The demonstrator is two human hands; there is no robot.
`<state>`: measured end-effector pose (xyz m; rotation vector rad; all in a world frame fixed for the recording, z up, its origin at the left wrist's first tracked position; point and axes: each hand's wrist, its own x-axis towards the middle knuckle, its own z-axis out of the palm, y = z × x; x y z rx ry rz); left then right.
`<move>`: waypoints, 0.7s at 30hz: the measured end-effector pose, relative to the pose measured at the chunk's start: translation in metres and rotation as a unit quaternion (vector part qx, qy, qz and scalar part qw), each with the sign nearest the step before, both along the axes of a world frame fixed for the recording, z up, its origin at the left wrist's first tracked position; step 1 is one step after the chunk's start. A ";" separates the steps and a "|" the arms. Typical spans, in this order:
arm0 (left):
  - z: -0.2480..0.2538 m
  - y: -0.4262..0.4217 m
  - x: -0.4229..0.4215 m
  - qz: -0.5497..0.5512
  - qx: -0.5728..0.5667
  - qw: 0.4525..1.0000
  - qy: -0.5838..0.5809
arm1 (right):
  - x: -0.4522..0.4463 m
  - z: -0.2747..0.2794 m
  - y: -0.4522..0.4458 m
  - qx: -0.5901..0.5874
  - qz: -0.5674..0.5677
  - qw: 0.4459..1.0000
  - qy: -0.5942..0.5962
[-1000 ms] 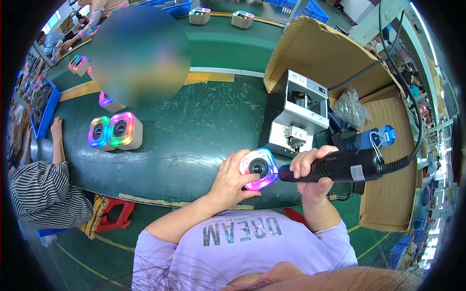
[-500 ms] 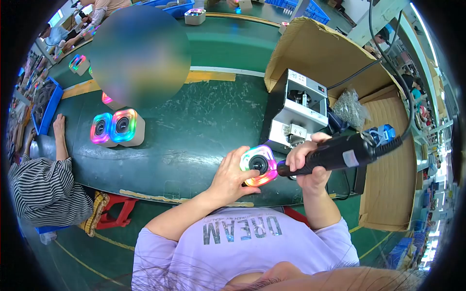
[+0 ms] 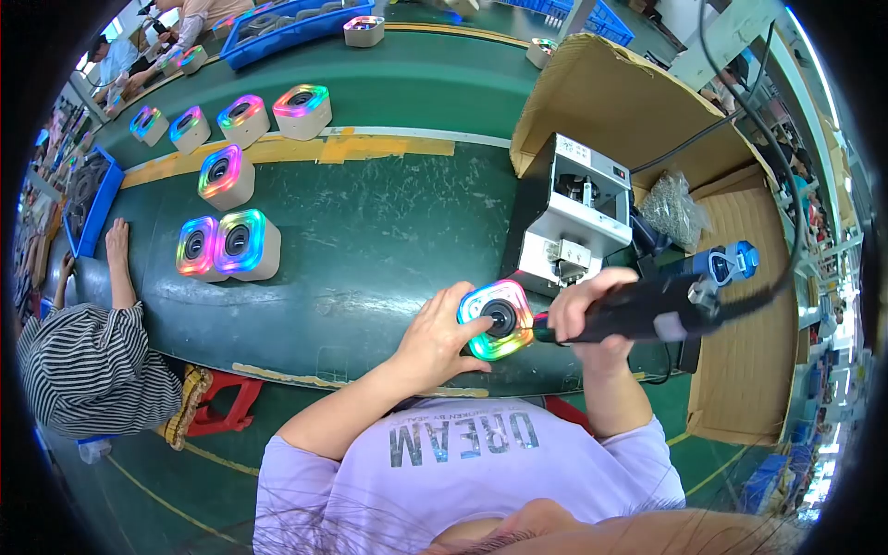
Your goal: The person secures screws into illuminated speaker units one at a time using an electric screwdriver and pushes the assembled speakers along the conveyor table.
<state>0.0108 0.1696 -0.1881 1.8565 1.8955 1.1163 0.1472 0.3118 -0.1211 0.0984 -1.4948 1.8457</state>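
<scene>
My left hand (image 3: pixel 433 335) grips a small square speaker (image 3: pixel 496 350) by its left side, the thumb reaching onto the round black driver in its face. The speaker's ring glows in rainbow colours. Wrapped round a black electric screwdriver (image 3: pixel 638 313) is my right hand (image 3: pixel 592 313). The screwdriver lies nearly level, and its bit end points left at the right edge of the speaker face. Whether the bit touches a screw is too small to tell. Just beyond my right hand stands a black and silver screw feeder (image 3: pixel 578 217).
More lit speakers stand at the left, a pair (image 3: pixel 248 245) side by side. A cardboard box (image 3: pixel 740 314) borders the feeder at right, holding a clear bag (image 3: pixel 673 211) and a blue bottle (image 3: pixel 736 263). A co-worker in a striped top (image 3: pixel 88 370) sits left, near a blue crate (image 3: pixel 109 199).
The screwdriver has shifted slightly right, and its body is now blurred. The speaker's ring has turned from mostly pink to more blue and green. My left hand keeps its hold.
</scene>
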 end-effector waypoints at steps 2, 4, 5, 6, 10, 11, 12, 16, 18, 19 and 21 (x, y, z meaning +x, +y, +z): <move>0.001 -0.001 -0.008 -0.002 -0.030 1.000 0.007 | 0.004 0.009 0.013 0.012 -0.099 0.995 -0.017; 0.003 -0.001 -0.017 -0.045 -0.139 0.989 0.014 | 0.005 0.018 0.032 0.021 -0.159 0.987 0.004; 0.007 -0.001 -0.020 -0.052 -0.146 0.988 -0.001 | 0.003 0.022 0.037 0.018 -0.184 0.983 -0.003; 0.006 0.000 -0.019 -0.052 -0.145 0.988 0.000 | 0.002 0.026 0.042 0.014 -0.210 0.978 -0.009; -0.004 0.008 0.001 0.022 0.044 0.998 0.036 | -0.013 0.010 0.060 0.033 -0.235 0.971 -0.036; -0.007 0.009 0.007 0.078 0.077 0.994 0.016 | -0.016 0.006 0.062 0.024 -0.223 0.974 -0.043; -0.008 0.008 0.011 0.078 0.077 0.994 0.015 | -0.016 0.008 0.059 0.024 -0.223 0.974 -0.044; -0.016 0.006 0.013 0.117 0.072 0.990 -0.015 | -0.011 0.012 0.045 0.004 -0.203 0.972 -0.121; -0.018 0.004 0.012 0.118 0.062 0.991 -0.031 | -0.005 0.015 0.027 -0.041 -0.187 0.980 -0.054; -0.018 0.003 0.012 0.115 0.062 0.991 -0.038 | 0.001 0.012 0.022 -0.038 -0.165 0.985 -0.029; -0.019 0.002 0.012 0.111 0.060 0.991 -0.045 | 0.003 0.012 0.008 -0.034 -0.147 0.988 0.005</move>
